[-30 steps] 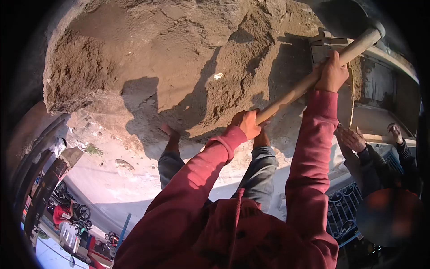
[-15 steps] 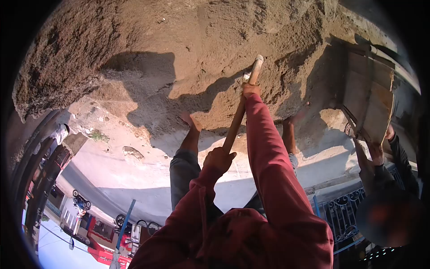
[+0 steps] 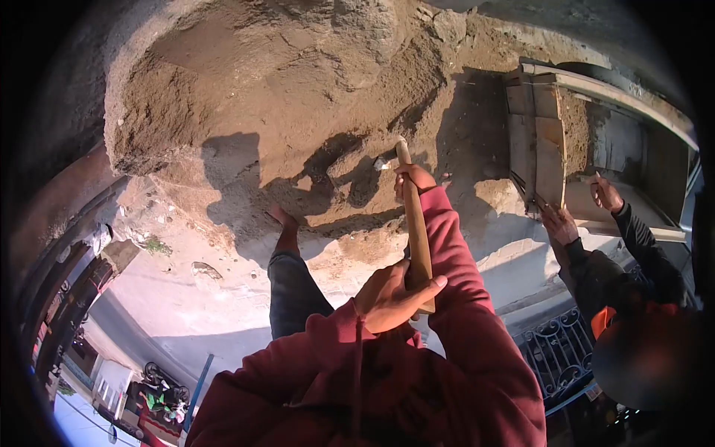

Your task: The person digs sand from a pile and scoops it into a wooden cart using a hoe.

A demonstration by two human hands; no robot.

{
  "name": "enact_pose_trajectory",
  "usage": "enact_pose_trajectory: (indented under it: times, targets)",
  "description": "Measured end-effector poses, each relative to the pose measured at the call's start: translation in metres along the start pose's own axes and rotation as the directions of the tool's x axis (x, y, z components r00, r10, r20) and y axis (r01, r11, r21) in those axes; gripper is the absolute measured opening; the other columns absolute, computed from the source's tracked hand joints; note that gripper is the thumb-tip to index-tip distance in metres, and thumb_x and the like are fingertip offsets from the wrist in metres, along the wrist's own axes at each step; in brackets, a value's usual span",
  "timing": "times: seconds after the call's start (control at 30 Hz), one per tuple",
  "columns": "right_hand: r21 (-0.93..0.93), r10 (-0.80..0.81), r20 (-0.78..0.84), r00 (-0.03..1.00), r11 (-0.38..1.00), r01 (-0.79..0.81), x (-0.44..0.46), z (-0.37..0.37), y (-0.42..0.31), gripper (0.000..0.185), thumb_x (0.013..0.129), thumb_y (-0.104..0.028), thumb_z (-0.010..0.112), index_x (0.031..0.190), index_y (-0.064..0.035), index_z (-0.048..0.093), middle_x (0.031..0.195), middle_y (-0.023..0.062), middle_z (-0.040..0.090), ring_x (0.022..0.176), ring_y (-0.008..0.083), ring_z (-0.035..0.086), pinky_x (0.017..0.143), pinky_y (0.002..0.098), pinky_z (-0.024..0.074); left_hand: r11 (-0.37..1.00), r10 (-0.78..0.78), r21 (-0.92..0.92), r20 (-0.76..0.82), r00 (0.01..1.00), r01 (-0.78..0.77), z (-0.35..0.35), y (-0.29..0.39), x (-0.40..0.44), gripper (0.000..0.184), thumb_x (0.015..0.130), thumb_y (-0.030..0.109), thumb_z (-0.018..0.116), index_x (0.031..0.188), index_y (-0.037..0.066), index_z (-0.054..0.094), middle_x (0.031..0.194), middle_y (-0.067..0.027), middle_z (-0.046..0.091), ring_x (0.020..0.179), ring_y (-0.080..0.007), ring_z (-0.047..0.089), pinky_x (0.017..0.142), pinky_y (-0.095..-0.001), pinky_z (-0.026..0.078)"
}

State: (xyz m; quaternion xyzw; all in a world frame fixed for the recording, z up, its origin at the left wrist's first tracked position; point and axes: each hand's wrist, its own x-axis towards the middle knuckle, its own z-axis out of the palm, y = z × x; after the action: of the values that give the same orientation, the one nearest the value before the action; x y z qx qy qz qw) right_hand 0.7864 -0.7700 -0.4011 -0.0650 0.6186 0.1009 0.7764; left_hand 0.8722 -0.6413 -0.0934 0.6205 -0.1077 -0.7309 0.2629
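A long wooden tool handle (image 3: 418, 231) slants up from near my chest toward the sand. My right hand (image 3: 415, 180) is wrapped round its upper part. Lower down, my left hand (image 3: 391, 294) grips it near the end, the thumb lying across the wood. The tool's working head is not clearly visible; a whitish piece (image 3: 382, 163) shows beside the handle's far end, and I cannot tell if it belongs to the tool. Beyond lies a heap of brown sand (image 3: 298, 97), dug hollow, with shadows across it. My bare foot (image 3: 282, 217) rests at its edge.
On the right, a co-worker's hands (image 3: 558, 223) are at a wooden frame (image 3: 550, 138) with sand beside it. A blue metal railing (image 3: 558, 350) stands below them. Pale paving (image 3: 216, 298) runs along the near side, with a parked motorcycle (image 3: 160, 384) at lower left.
The handle has come back toward my body, and my left hand is now close to my chest. My view has shifted, showing more of the wooden frame and the co-worker's hands.
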Motion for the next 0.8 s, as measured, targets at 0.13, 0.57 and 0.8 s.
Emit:
enact_pose_trajectory:
  times: [0.13,0.57,0.8]
  targets:
    - [0.167,-0.016,0.123,0.992,0.986,-0.005,-0.145,-0.083,-0.067,0.015,0.086,-0.009,0.054,0.074,-0.0092,0.044,0.061,0.0009,0.048,0.049,0.0113,0.048,0.043,0.0257,0.0419,0.968,0.155,-0.245,0.451,0.879,-0.046,0.059,0.088,-0.05,0.053,0.086,0.047,0.066,0.106,-0.001,0.054,0.087,-0.0066,0.063,0.074,-0.015,0.058,0.07,-0.0286,0.047]
    - [-0.436,-0.871,-0.479,-0.106,0.131,0.89,-0.413,-0.209,-0.143,0.012,0.085,-0.011,0.059,0.081,-0.004,0.05,0.059,0.0029,0.051,0.044,0.0129,0.051,0.041,0.027,0.0434,0.497,0.325,0.45,0.697,0.64,-0.742,0.127,0.049,0.062,0.061,0.086,0.018,0.061,0.137,0.0,0.034,0.123,-0.0253,0.051,0.115,-0.0403,0.05,0.097,-0.0426,0.04]
    - [-0.484,-0.789,-0.377,-0.485,-0.279,0.829,-0.432,-0.155,-0.178,0.014,0.086,-0.006,0.058,0.079,-0.0025,0.047,0.054,0.0069,0.052,0.043,0.0159,0.05,0.044,0.029,0.0448,0.358,0.702,0.641,0.294,0.648,-0.679,0.17,0.066,0.21,0.043,0.08,0.015,0.067,0.119,0.005,0.051,0.113,-0.0163,0.06,0.104,-0.0364,0.059,0.086,-0.046,0.048]
